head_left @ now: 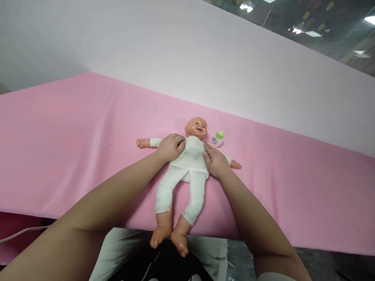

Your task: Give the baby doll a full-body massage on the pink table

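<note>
A baby doll (187, 158) lies on its back on the pink-covered table, in a white cloth top and trousers, arms spread sideways. My left hand (171, 147) rests flat over its upper arm and shoulder, thumb apart from the fingers. On the opposite side of the chest, my right hand (216, 160) lies against the doll near the armpit, fingers stretched towards its shoulder. The fingertips of both hands are partly hidden. A small clear bottle with a green cap (218, 139) is beside the doll's head, just beyond my right hand.
The pink cover (293, 187) has soft folds and runs to a pale wall (175, 50) behind. The doll's feet overhang the near edge, above my lap. A white cable (23, 231) hangs at lower left. Glass with reflected lights (307, 27) is at upper right.
</note>
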A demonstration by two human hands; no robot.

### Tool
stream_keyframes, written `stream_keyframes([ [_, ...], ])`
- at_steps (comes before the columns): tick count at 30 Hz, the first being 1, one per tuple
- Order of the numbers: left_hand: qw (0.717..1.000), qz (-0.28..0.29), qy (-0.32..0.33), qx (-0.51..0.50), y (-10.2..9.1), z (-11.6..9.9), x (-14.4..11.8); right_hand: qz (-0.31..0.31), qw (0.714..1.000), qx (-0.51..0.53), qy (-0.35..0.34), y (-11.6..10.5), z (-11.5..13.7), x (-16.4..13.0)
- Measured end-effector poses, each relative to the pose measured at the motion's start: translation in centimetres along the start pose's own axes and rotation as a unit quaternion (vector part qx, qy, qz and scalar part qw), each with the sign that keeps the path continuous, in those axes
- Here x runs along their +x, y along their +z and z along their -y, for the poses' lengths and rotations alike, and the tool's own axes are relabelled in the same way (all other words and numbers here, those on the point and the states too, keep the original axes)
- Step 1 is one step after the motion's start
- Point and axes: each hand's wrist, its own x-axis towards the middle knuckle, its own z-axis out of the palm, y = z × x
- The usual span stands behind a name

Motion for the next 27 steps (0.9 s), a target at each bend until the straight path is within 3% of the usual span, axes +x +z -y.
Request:
stream_keyframes([
  [5,0.999,-0.014,0.049,-0.016,-1.5,-0.7,-1.1,-0.007,1.0,-0.015,0.01,0.1,-0.6,0.4],
  [10,0.972,-0.012,0.189,-0.139,-3.0,-5.1,-3.2,-0.014,0.999,-0.04,0.019,0.0,-0.1,0.6],
  [15,0.922,0.114,0.313,-0.197,-2.5,-7.7,-4.2,-0.008,0.998,-0.053,0.021,-0.2,-0.2,0.9],
  [18,0.927,0.18,0.296,-0.145,-2.1,-7.0,-3.7,-0.004,0.998,-0.062,0.029,-0.2,-0.5,1.0],
  [21,0.945,0.208,0.237,-0.085,-2.1,-5.8,-2.8,-0.003,0.999,-0.048,0.015,-0.2,-0.8,1.1],
  [27,0.98,0.174,0.092,-0.003,-2.1,-3.0,-1.1,-0.023,0.999,-0.039,-0.003,-0.1,-0.7,0.9],
])
